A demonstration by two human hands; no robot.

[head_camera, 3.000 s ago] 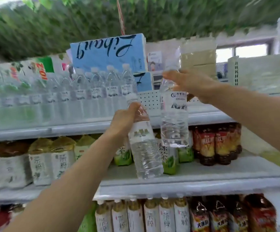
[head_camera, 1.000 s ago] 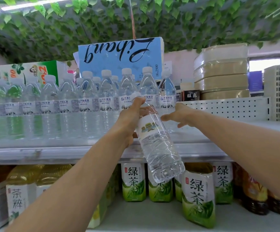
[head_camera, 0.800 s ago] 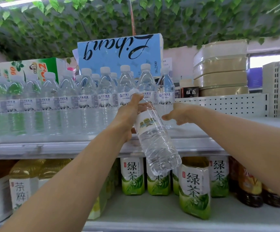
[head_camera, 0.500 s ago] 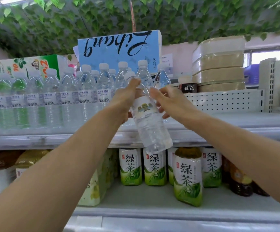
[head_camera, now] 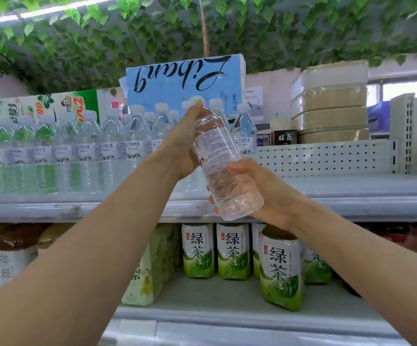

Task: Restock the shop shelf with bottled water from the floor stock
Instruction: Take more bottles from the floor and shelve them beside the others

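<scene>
Starting at the far left and scanning along the upper shelf (head_camera: 352, 203): passing a green-and-white carton (head_camera: 52, 103) at the back, then a packed row of shelf bottles (head_camera: 77, 151) standing upright, capped, shoulder to shoulder. Coming to the middle, and stretching up with the left hand (head_camera: 180, 142), clamping it round the neck and shoulder of the water bottle (head_camera: 217, 151), thumb lying up by the cap. Holding that bottle tilted, cap leaning up and left, base dropping down and right, hanging in the air just in front of the upper shelf's front edge, clear of the shelf. Glimpsing a blue box (head_camera: 185, 83) with upside-down script behind it. Cupping the base with the right hand (head_camera: 272, 193), fingers curling under and round the bottom, so gripping at both ends at once. Peeking below the hands at green tea bottles (head_camera: 232, 250) standing on the lower shelf (head_camera: 214, 293). Sliding on to the right: meeting the end bottle (head_camera: 244, 131) standing upright just beyond the held one, then a perforated back panel (head_camera: 327, 156) and stacked beige containers (head_camera: 329, 101) above it.
</scene>
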